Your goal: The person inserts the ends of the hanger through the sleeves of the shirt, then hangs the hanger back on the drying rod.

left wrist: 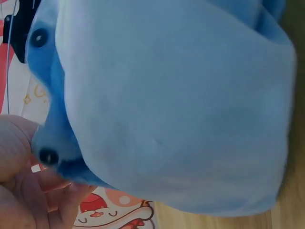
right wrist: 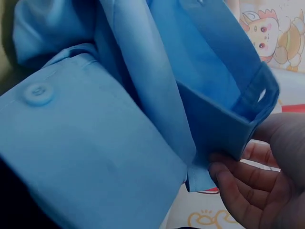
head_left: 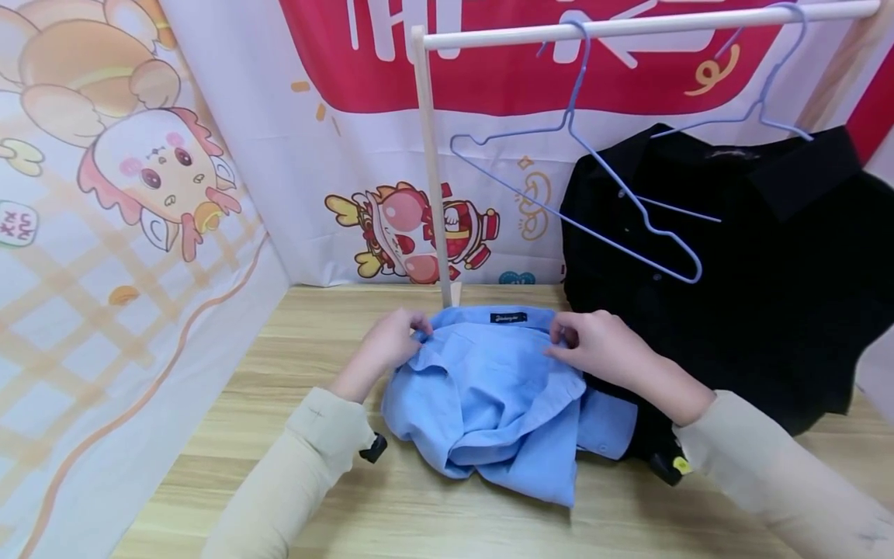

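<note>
Closest to you are your cream sleeves (head_left: 279, 470). Between your hands, towards the back edge of the tabletop (head_left: 314, 330), the light-blue button-up shirt (head_left: 489, 388) lies bunched — its collar (head_left: 464, 316) running side to side, roughly along that edge. Your left hand (head_left: 391, 338) pinches one end of the collar; your right hand (head_left: 601, 345) grips the other. The bare wire hanger (head_left: 570, 116) is above the collar and off to its right, so your right hand is nearer. The blue cloth looks smooth and soft, in rounded folds; the hanger is thin, the rail (head_left: 649, 26) pale and straight, the black collared shirt (head_left: 733, 272) matte.
</note>
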Tool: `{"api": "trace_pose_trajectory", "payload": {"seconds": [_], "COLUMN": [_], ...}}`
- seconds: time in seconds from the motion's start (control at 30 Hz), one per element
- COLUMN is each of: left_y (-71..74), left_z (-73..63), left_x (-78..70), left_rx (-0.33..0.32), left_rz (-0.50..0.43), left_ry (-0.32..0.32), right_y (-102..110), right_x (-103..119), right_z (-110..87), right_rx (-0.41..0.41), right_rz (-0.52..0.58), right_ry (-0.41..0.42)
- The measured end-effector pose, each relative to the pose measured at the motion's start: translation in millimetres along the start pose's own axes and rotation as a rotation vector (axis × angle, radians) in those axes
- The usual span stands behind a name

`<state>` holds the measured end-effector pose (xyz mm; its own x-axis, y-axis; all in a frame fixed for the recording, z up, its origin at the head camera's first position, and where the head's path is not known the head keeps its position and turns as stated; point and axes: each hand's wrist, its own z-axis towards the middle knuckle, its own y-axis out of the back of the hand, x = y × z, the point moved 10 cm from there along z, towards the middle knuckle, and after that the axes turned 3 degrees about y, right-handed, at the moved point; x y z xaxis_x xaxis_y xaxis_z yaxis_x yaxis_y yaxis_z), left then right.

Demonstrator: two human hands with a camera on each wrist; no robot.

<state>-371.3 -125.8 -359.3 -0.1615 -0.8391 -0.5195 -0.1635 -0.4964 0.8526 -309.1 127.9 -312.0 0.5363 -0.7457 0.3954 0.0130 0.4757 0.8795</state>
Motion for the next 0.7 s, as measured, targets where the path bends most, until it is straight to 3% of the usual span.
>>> {"api": "trace_pose_trajectory", "payload": {"seconds": [0.17,0.3,0.43,0.7], "left_y": [-1.8,-0.6,6.5,28.4], "left_z": [-9.0,-13.7,-17.9,-31.0], "left_x": [1.6,1.4,-0.5,-11.1], "left_rx": [-0.038,-0.064,-0.108,-0.229], "left_rz": [0.134,0.187,0.192,0.140], "left_ry": [0.015,0.032,0.033,-0.035], "right_y": [0.3,-0.7,0.5,12.2], "right_x": [-2.1,-4.5,-4.9,-5.6], "right_z": [-6.2,-10.5,-15.2,-24.2], "right_rx": [-0.005,0.001,-0.006,-0.028], "right_rz": [-0.033,-0.069,-0.119,-0.132], "right_ry": [0.009,0.004,0.007,-0.003]}}
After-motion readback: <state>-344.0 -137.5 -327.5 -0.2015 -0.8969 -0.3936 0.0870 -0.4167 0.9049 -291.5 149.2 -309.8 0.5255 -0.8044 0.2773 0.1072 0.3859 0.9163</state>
